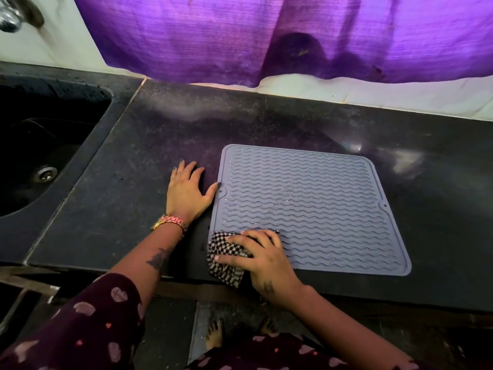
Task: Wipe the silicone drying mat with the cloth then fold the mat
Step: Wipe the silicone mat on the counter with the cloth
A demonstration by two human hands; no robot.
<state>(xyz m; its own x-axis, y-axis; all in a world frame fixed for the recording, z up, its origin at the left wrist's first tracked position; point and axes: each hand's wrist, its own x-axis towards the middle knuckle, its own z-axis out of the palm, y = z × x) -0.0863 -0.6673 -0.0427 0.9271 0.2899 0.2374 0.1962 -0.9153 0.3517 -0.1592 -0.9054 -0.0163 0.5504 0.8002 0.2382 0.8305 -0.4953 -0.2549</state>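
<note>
A grey silicone drying mat [306, 198] with wavy ridges lies flat on the dark counter [149, 145]. A black-and-white checked cloth [226, 265] sits on the mat's near left corner and hangs over the counter's front edge. My right hand [264, 260] presses on the cloth, fingers spread over it and pointing left. My left hand [186, 190] lies flat on the counter just left of the mat, its thumb tip touching the mat's left edge by the small hole.
A dark sink [40, 145] with a drain lies at the left, a tap [16, 14] above it. A purple curtain [266, 36] hangs over the back wall. The counter's front edge runs just below my hands.
</note>
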